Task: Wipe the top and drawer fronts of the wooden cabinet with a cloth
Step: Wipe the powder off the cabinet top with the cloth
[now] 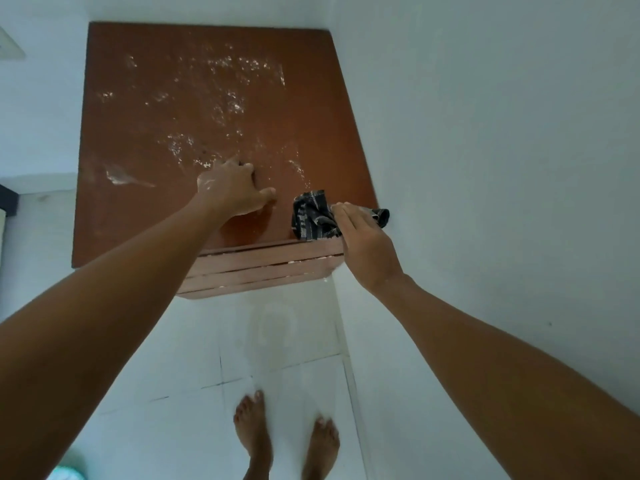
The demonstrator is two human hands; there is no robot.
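Note:
The wooden cabinet's brown top (pixel 145 209) fills the upper middle of the head view, speckled with white dust and smears. Its drawer fronts (pixel 263 268) show as narrow strips below the near edge. My left hand (pixel 230 190) rests flat on the top near the front, fingers spread, holding nothing. My right hand (pixel 363 244) grips a dark patterned cloth (pixel 313 216) at the front right corner of the top, the cloth bunched and touching the surface.
A white wall (pixel 485 150) runs close along the cabinet's right side and another behind it. White floor tiles (pixel 284 341) lie below, with my bare feet (pixel 287 441) standing in front. A dark object (pixel 7 199) sits at the left edge.

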